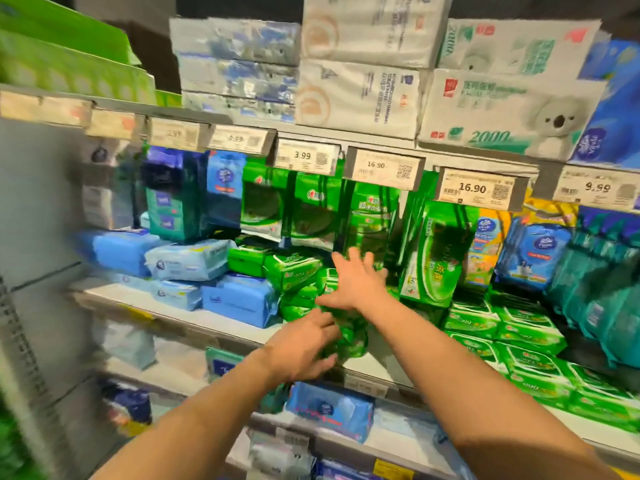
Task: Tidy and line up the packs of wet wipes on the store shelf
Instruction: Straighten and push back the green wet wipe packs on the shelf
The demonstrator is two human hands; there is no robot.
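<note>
At the far left we see a grey side panel [41, 209] of the store rack, then the middle shelf [114, 299] with blue packs [239, 299] stacked flat on it. Our left hand [298, 344] reaches in at the shelf's front edge, its fingers [325, 327] against a blurred stack of green wipes packs [346, 327]; we cannot tell whether they grip it. Just above, our right hand [356, 282] is spread with straight fingers over the top of the same stack. Behind stand tall green packs [367, 216]. Price tags [478, 188] line the shelf edge above, under large tissue boxes [502, 112]. Further right, flat green packs [530, 334] lie in rows beside teal packs [595, 299].
</note>
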